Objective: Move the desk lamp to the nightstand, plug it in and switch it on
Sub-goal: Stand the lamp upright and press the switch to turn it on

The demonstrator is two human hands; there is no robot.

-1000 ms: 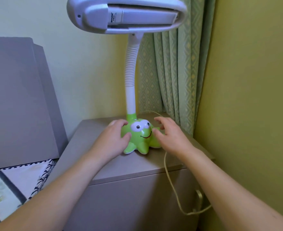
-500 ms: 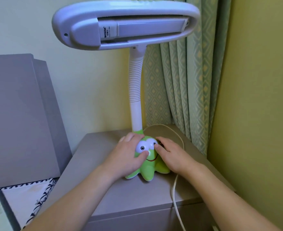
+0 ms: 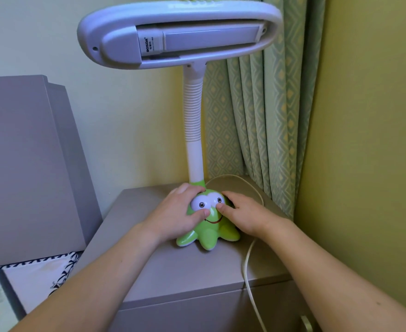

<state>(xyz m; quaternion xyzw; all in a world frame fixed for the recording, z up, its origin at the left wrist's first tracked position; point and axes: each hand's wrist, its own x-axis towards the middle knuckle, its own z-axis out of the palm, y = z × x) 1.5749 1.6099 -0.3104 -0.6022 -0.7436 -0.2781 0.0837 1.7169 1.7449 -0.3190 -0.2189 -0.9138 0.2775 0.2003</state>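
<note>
The desk lamp stands upright on the grey nightstand (image 3: pixel 173 271). Its green frog-shaped base (image 3: pixel 209 233) carries a white ribbed neck (image 3: pixel 193 116) and a white oval head (image 3: pixel 178 32), which looks unlit. My left hand (image 3: pixel 180 216) wraps the left side of the base, thumb below the frog's eyes. My right hand (image 3: pixel 242 212) rests on the right side, thumb touching the face between the eyes. A cream cord (image 3: pixel 247 264) loops behind the base and hangs down over the nightstand's front edge; its plug is out of view.
A grey headboard (image 3: pixel 29 164) and a patterned bed cover (image 3: pixel 29 279) lie to the left. Green patterned curtains (image 3: pixel 264 116) hang behind the nightstand on the right, beside a yellow wall (image 3: pixel 369 140). A drawer handle (image 3: pixel 305 322) shows at the nightstand's lower front.
The view has tilted up and closed in, so the whole lamp head shows. Both hands slid up the base toward the frog's eyes, and the right thumb came onto the face.
</note>
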